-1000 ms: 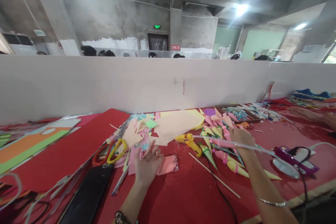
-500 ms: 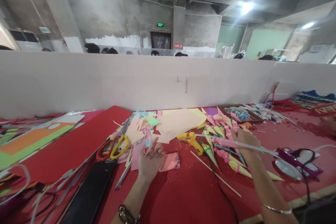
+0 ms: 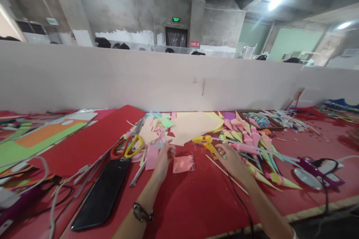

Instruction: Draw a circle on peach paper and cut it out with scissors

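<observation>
My left hand (image 3: 165, 155) hovers with curled, slightly parted fingers and nothing in it, just left of a small clear packet of pink pieces (image 3: 183, 164). My right hand (image 3: 230, 157) has its fingers apart beside the handle of the yellow glue gun (image 3: 205, 142), which lies on the red table; whether they touch I cannot tell. A long clear glue stick sticks out of the gun to the right. Behind and right of my right hand lies a pile of pink and yellow paper cones (image 3: 252, 140). A thin wooden stick (image 3: 234, 179) lies below the gun.
To the left are scissors with red and yellow handles (image 3: 134, 146), a black phone (image 3: 102, 194), a pen (image 3: 138, 173) and red card (image 3: 92, 142). Cream paper (image 3: 193, 125) lies at the back. A purple device (image 3: 322, 173) with cables sits at the right.
My right hand has moved left from the cones to the glue gun's handle. A yellow cone at the pile's front right lies differently. My left hand's fingers have curled in more.
</observation>
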### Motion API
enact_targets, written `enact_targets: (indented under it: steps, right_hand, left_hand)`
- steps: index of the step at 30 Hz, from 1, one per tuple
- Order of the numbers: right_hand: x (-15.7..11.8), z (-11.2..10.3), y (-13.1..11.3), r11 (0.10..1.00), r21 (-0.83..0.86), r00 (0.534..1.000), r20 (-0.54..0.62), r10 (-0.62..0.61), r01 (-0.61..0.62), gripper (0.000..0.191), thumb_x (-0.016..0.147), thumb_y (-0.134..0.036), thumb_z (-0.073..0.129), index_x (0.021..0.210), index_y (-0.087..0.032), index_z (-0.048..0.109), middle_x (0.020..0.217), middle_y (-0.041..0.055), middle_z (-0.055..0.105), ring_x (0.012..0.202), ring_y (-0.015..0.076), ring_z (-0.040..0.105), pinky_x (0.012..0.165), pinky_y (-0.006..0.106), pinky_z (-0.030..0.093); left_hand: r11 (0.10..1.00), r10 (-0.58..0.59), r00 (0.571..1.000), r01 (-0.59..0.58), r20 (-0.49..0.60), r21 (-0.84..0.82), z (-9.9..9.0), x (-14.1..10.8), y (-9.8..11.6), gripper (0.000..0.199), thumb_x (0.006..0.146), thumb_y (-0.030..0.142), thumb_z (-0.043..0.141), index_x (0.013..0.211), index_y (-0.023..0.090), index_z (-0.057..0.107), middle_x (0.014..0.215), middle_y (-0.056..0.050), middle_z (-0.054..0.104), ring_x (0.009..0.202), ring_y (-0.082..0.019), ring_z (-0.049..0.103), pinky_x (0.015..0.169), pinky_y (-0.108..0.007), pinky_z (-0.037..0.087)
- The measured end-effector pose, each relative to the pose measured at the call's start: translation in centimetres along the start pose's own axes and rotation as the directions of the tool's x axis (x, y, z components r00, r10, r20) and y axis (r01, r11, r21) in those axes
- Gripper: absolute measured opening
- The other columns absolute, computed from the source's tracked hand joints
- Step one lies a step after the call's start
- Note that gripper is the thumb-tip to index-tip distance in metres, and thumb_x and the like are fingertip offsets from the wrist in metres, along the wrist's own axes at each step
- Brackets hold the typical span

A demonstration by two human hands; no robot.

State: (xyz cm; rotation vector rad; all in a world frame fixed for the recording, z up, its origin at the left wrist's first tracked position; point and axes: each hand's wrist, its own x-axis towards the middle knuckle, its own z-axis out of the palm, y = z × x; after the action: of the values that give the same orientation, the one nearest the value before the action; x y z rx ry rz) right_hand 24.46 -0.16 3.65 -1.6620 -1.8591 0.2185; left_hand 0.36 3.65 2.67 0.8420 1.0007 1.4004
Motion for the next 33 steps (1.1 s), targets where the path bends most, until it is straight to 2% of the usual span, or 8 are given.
enact_targets:
  steps: [2,4,6,9,16,19,26,33]
  right_hand:
    - [1.0,1.2,-0.5,0.999,-0.043,1.000,-0.008,-0.023,0.022,0.030,0.072,-0.029,0.051,0.096,-0.014,0.056,0.090,0.0086,0.062,0.083,0.0202,0.056,0.073,0.029,0.042]
    - [1.8,2.0,-0.6,0.995,-0.097,1.000,0.022,-0.016,0.019,0.032,0.072,-0.029,0.052,0.099,-0.012,0.055,0.095,0.0106,0.062,0.090,0.0224,0.055,0.079,0.032,0.040]
    - [2.2,2.3,-0.6,0.991,-0.131,0.999,0.052,0.003,0.004,0.030,0.076,-0.026,0.048,0.101,-0.011,0.054,0.096,0.0113,0.062,0.092,0.0225,0.055,0.081,0.032,0.038]
    - [2.1,2.2,-0.7,0.986,-0.166,0.996,0.081,0.045,-0.031,0.027,0.082,-0.023,0.040,0.102,-0.011,0.053,0.097,0.0109,0.063,0.092,0.0212,0.057,0.079,0.029,0.038]
    - [0.9,1.2,-0.3,0.963,-0.243,0.987,0.076,0.138,-0.116,0.026,0.084,-0.026,0.037,0.101,-0.012,0.052,0.101,0.0123,0.062,0.097,0.0216,0.056,0.079,0.028,0.038]
    - [0.5,0.9,-0.1,0.952,-0.267,0.982,0.079,0.175,-0.148,0.028,0.085,-0.027,0.037,0.104,-0.012,0.052,0.104,0.0132,0.060,0.098,0.0218,0.055,0.079,0.028,0.039]
    - [0.3,0.9,-1.0,0.956,-0.268,0.984,0.099,0.150,-0.119,0.031,0.082,-0.024,0.041,0.109,-0.013,0.049,0.105,0.0115,0.059,0.096,0.0209,0.056,0.076,0.026,0.040]
    - [-0.3,1.1,-1.1,0.959,-0.260,0.989,0.067,0.132,-0.110,0.031,0.081,-0.022,0.041,0.108,-0.010,0.049,0.105,0.0136,0.057,0.099,0.0228,0.053,0.080,0.029,0.040]
  left_hand:
    - [0.930,0.145,0.981,-0.178,0.125,0.321,0.0,-0.5,-0.6,0.039,0.064,0.037,0.057,0.099,0.021,0.051,0.065,0.004,0.051,0.061,-0.012,0.049,0.062,-0.025,0.038]
    - [0.768,0.196,0.941,-0.323,0.277,0.553,0.0,-1.1,-1.2,0.053,0.056,0.037,0.065,0.105,0.022,0.051,0.076,0.000,0.056,0.074,-0.017,0.051,0.073,-0.030,0.037]
    - [0.633,0.191,0.902,-0.414,0.386,0.654,-0.2,-1.5,-1.7,0.063,0.048,0.036,0.070,0.107,0.023,0.052,0.089,-0.005,0.058,0.087,-0.023,0.049,0.081,-0.035,0.033]
    - [0.556,0.182,0.860,-0.489,0.476,0.672,-0.6,-1.5,-2.1,0.057,0.045,0.036,0.072,0.100,0.026,0.059,0.097,-0.007,0.057,0.096,-0.028,0.044,0.087,-0.040,0.027]
    - [0.596,0.236,0.832,-0.532,0.503,0.601,-0.7,-1.2,-1.6,0.040,0.045,0.039,0.073,0.082,0.024,0.064,0.082,-0.005,0.057,0.081,-0.024,0.048,0.080,-0.035,0.032]
    - [0.592,0.246,0.811,-0.559,0.530,0.580,-0.4,-1.6,-1.0,0.038,0.052,0.034,0.070,0.088,0.023,0.062,0.088,-0.006,0.059,0.081,-0.023,0.051,0.079,-0.034,0.033]
    - [0.669,0.267,0.836,-0.518,0.479,0.533,-0.1,-2.2,-1.3,0.044,0.058,0.020,0.063,0.101,0.019,0.053,0.095,-0.007,0.057,0.087,-0.023,0.052,0.080,-0.033,0.036]
    - [0.776,0.196,0.843,-0.445,0.501,0.447,-0.3,-2.0,-1.1,0.051,0.057,0.025,0.068,0.105,0.018,0.053,0.105,-0.009,0.056,0.099,-0.025,0.048,0.089,-0.038,0.032]
